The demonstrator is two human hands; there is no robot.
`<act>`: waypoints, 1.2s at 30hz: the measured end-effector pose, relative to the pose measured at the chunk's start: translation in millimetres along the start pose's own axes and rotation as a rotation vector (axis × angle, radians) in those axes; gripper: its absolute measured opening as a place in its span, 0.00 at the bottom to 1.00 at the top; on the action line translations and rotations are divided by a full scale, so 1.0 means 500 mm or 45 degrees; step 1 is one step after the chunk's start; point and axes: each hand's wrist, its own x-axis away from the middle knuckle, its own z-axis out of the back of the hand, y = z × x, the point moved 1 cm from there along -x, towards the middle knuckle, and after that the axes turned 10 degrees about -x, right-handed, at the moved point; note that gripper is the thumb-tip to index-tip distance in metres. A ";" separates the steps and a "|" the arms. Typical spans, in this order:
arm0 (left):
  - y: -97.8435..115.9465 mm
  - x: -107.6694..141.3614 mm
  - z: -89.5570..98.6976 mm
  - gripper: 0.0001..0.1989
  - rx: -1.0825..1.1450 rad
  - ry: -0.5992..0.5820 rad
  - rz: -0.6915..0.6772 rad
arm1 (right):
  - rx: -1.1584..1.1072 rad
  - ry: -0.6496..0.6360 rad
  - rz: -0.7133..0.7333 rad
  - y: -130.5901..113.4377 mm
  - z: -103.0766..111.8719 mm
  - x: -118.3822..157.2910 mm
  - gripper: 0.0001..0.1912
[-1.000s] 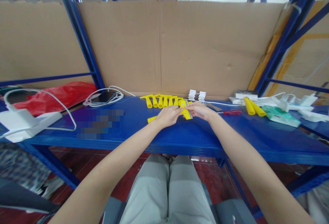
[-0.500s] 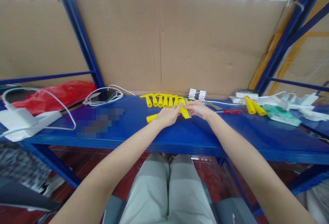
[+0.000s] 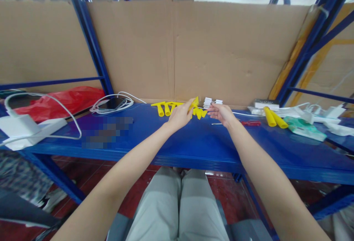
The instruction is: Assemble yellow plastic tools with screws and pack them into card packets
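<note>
My left hand (image 3: pixel 179 116) is closed around a yellow scraper with a flat, flared head (image 3: pixel 195 102), its handle hidden in the palm. It hovers over the row of yellow T-shaped scrapers (image 3: pixel 160 109) at the back of the blue bench, partly covering them. To the right, my right hand (image 3: pixel 221 113) has its fingers loosely apart with nothing visible in them, close to a stack of white slotted pieces (image 3: pixel 207 102). Beneath the right wrist lies a screwdriver with a red handle (image 3: pixel 251 123); its metal shaft points left.
Two yellow tubes (image 3: pixel 269 117) and a green-white packet (image 3: pixel 305 128) lie at right, near a white box (image 3: pixel 266 103) and chargers. At left are a coiled white cable (image 3: pixel 110 104), a phone, a red bag (image 3: pixel 63 99) and a white adapter (image 3: pixel 22 128). Cardboard (image 3: pixel 215 49) stands behind.
My left hand has carried the scraper up and back to the row, swinging its handle out of sight. My right hand has let go of the scraper's head and moved right.
</note>
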 end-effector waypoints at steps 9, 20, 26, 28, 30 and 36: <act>-0.003 -0.066 0.017 0.11 1.837 -0.231 0.911 | 0.934 0.438 0.455 0.028 0.067 -0.066 0.09; -0.018 -0.020 -0.015 0.13 2.038 -0.408 1.182 | 2.040 0.138 0.204 0.043 0.066 -0.054 0.24; -0.022 -0.015 -0.020 0.12 1.986 -0.489 1.222 | 1.976 0.334 0.059 0.025 0.100 -0.055 0.27; -0.027 -0.016 -0.019 0.12 2.010 -0.486 1.225 | 1.929 0.327 -0.020 0.022 0.109 -0.057 0.28; -0.030 -0.017 -0.016 0.12 2.027 -0.480 1.241 | 1.913 0.293 -0.048 0.021 0.112 -0.059 0.29; -0.031 -0.016 -0.020 0.12 1.977 -0.542 1.213 | 2.037 0.223 -0.056 0.025 0.109 -0.062 0.30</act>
